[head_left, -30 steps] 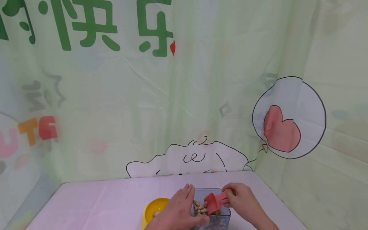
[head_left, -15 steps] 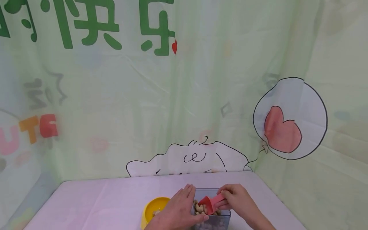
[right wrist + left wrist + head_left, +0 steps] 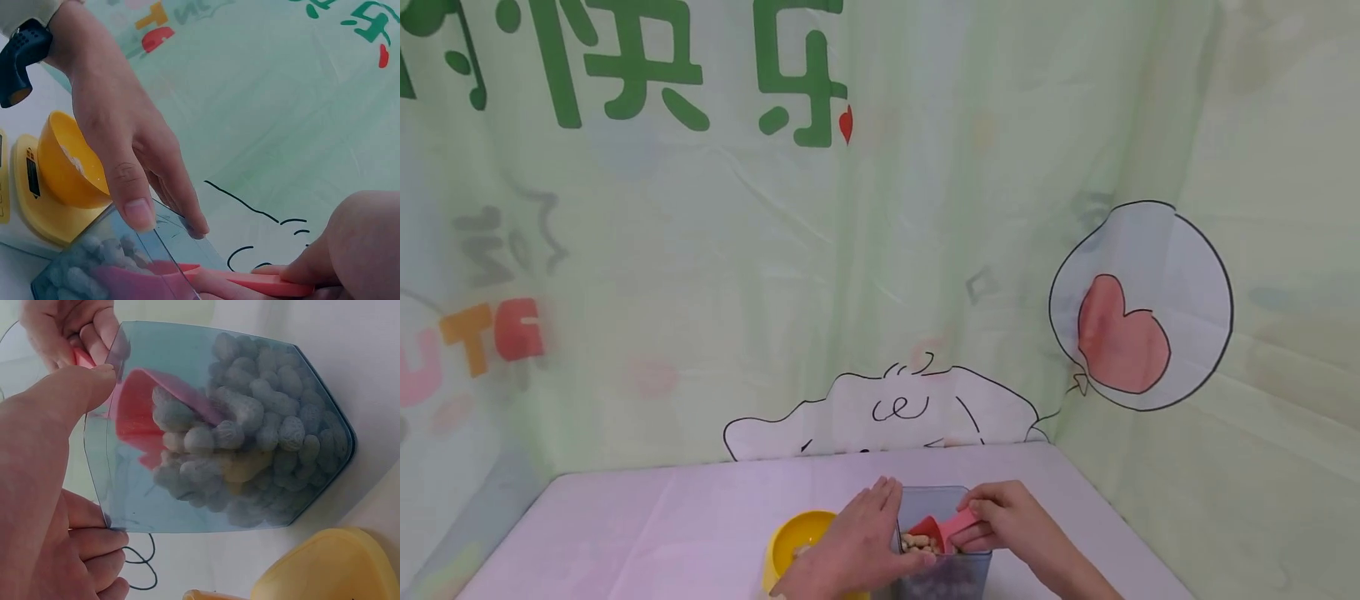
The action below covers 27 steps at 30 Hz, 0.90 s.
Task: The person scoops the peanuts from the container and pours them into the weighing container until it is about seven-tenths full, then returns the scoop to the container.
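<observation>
A clear, blue-tinted plastic container [image 3: 943,579] stands on the table, partly filled with peanuts in their shells [image 3: 275,394]. My left hand [image 3: 857,546] holds it at the rim, thumb on one wall and fingers at another side. Between the thumb and fingers of my right hand [image 3: 1011,521] is the handle of a pinkish-red scoop [image 3: 927,529]. Its head lies inside the container, dug in among the peanuts, with some in its mouth as the left wrist view shows through the wall. The right fingers reach over the container's right rim.
Left of the container, a yellow bowl [image 3: 72,159] sits on a yellow kitchen scale [image 3: 47,215], with a few pale pieces inside. A pale pink cloth covers the table [image 3: 647,533]. Printed curtains [image 3: 700,292] hang behind and at both sides.
My right hand has moved left with the scoop, whose head now sits lower and farther left among the peanuts. The left hand keeps its hold on the container.
</observation>
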Available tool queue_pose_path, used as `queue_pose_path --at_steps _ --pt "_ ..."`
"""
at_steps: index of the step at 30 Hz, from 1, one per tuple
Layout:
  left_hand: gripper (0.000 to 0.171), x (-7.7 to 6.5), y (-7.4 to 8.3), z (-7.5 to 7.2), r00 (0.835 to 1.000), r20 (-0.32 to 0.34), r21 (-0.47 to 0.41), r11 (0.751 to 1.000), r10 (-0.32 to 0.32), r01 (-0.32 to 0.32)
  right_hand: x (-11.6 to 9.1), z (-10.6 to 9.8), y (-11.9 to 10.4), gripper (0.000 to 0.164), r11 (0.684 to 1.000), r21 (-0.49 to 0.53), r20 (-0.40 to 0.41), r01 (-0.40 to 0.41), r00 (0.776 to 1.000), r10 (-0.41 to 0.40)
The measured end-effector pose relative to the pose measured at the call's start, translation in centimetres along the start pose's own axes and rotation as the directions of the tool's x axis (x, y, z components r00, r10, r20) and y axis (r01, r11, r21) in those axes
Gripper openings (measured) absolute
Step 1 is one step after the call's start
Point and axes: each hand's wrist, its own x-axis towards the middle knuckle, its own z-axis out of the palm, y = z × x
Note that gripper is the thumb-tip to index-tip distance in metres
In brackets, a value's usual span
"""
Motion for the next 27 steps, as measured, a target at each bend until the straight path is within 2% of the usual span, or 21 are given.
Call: queue_pose_path --at_steps 4,15,27 --pt "0.102 0.1 0.0 -0.1 1.000 -0.008 0.011 1.000 -0.001 0.001 0.0 0.0 0.3 0.028 0.999 0.053 0.007 0.000 1.000 -0.001" --pt "0.099 0.3 -0.1 -0.2 0.999 0.027 0.027 0.999 -0.023 0.022 0.0 0.0 0.9 0.031 0.992 0.125 -0.044 -0.034 0.998 0.040" --pt "0.099 0.1 -0.3 -0.1 1.000 0.013 0.049 0.999 0.016 -0.016 -0.4 -0.5 1.5 0.034 0.976 0.216 -0.073 -0.025 0.997 0.041"
